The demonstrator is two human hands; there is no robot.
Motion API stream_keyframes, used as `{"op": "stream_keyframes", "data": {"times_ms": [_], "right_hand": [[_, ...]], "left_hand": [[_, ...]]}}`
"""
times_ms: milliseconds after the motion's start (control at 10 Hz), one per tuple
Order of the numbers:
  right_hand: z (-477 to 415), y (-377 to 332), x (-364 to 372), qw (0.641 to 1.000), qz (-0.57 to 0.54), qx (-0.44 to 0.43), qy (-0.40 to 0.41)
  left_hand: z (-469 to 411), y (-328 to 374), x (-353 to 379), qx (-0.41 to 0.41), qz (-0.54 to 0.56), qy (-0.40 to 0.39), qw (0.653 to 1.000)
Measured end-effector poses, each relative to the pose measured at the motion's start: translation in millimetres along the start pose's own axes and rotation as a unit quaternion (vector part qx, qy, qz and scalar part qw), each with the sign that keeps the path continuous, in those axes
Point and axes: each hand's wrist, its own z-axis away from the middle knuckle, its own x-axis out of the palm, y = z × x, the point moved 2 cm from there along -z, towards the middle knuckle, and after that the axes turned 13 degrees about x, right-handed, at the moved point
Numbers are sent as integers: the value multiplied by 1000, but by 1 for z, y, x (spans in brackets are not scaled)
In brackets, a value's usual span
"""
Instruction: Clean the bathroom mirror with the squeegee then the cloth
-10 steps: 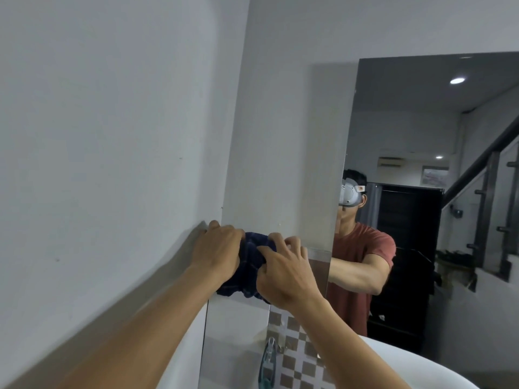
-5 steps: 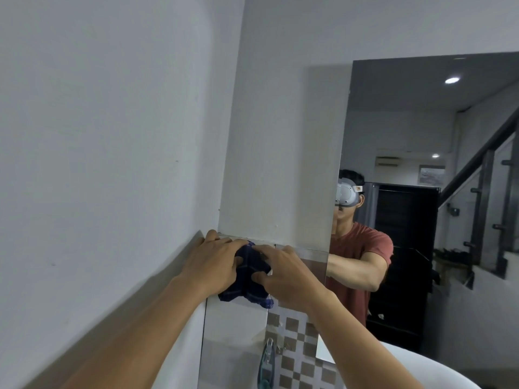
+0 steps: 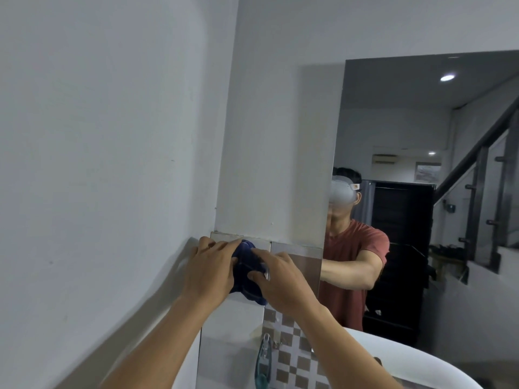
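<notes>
I hold a crumpled dark blue cloth [image 3: 248, 265] between both hands, in front of the tiled wall just left of the mirror [image 3: 421, 122]. My left hand [image 3: 210, 269] grips its left side. Its right side is covered by the fingers of my right hand [image 3: 281, 280]. The cloth's lower end hangs below my right palm. The mirror fills the right half and reflects a person in a red shirt. A teal translucent object [image 3: 262, 359] stands low against the checkered tiles; I cannot tell whether it is the squeegee.
A white painted wall [image 3: 98, 164] runs close along the left. Grey tiles [image 3: 297, 252] and a checkered tile strip [image 3: 292, 357] lie below the paint line. A white basin rim [image 3: 398, 357] curves across the bottom right.
My hands have closed in on each other around the cloth and sunk slightly below the tile's top edge. The cloth is bunched tighter.
</notes>
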Motion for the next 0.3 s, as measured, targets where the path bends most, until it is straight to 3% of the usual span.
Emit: {"op": "stream_keyframes", "data": {"times_ms": [300], "right_hand": [[9, -6, -13, 999, -26, 13, 16]], "left_hand": [[4, 4, -2, -16, 56, 55, 997]]}}
